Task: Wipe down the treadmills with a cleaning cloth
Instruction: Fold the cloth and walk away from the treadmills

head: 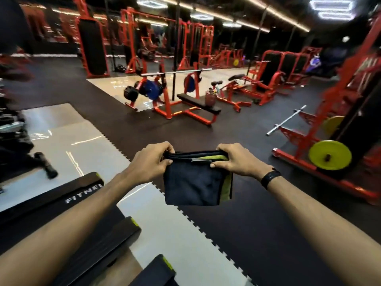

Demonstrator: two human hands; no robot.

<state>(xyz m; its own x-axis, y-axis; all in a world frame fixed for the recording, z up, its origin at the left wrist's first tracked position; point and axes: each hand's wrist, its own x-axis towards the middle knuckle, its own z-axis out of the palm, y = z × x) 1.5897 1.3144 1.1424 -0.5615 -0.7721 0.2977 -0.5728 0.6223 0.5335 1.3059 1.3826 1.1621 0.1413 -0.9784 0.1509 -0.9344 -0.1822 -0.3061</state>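
A folded dark cleaning cloth (191, 182) with a lime-green layer showing at its right side hangs in front of me, held up by both hands. My left hand (152, 159) pinches its upper left corner. My right hand (237, 159) pinches the upper right corner; a black band sits on that wrist. Below and to the left lie the rear ends of black treadmill decks (61, 195), one lettered "FITNE", another (115, 240) nearer me. The treadmills' consoles are out of view.
Dark rubber floor mats (257, 234) spread ahead and right; pale tiles (68, 139) lie left. A red bench press (185, 104) stands ahead. A red rack with yellow plates (329, 154) and a loose bar (286, 120) stand right. Blurred dark equipment (14, 141) is at far left.
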